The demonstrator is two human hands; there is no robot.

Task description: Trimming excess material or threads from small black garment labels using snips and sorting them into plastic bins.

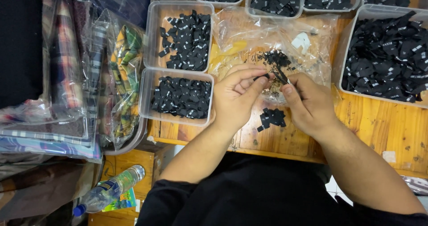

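My left hand (238, 96) and my right hand (310, 103) meet over the wooden table (383, 128). Between their fingertips they pinch a small black fabric label (273, 76); the left thumb and forefinger hold one end, the right fingers the other. Just beyond the fingers lies a crumpled clear plastic bag (276, 39) with a loose heap of black labels (277, 58) on it. A small stack of black labels (272, 118) rests on the table between my wrists.
Clear plastic tubs of black labels surround the hands: two at the left (180, 94), a large one at the right (388, 56), several along the back edge. Bagged plaid fabrics (89, 74) pile up at the left. A plastic bottle (109, 190) lies below the table.
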